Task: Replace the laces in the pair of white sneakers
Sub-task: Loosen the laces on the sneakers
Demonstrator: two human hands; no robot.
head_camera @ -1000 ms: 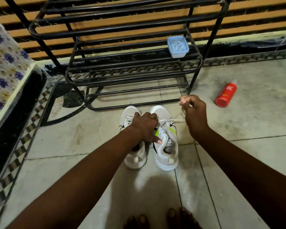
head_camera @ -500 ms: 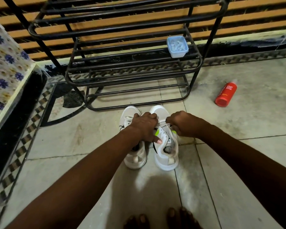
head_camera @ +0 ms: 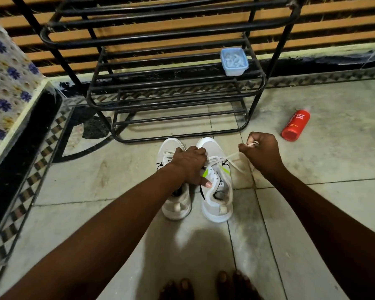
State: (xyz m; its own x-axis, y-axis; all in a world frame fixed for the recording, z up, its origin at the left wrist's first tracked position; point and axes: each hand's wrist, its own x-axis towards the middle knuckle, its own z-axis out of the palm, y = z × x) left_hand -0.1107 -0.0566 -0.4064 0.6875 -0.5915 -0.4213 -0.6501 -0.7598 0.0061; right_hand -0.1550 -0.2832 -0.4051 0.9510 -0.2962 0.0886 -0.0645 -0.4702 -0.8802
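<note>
sneakers: white sneakers stand side by side on the tiled floor, toes toward the shoe rack, just in front of it
lace: old white lace is still threaded in the sneaker on the right-hand side, and one end is drawn out sideways, taut
right hand: right hand is in a fist, pinching the lace end, pulled off to the side of the shoe
left hand: left hand is clamped over the tops of both sneakers, fingers curled at the lacing, thumb on the tongue, holding them down
step: unlacing, early in the task; the other sneaker also looks still laced
next: likely keep a firm hold-down, work the lace out eyelet by eyelet with short pulls
around: lidded plastic container on the rack, contents unclear; red foam body wash bottle lying on the floor well apart; bare toes at the bottom edge
</note>
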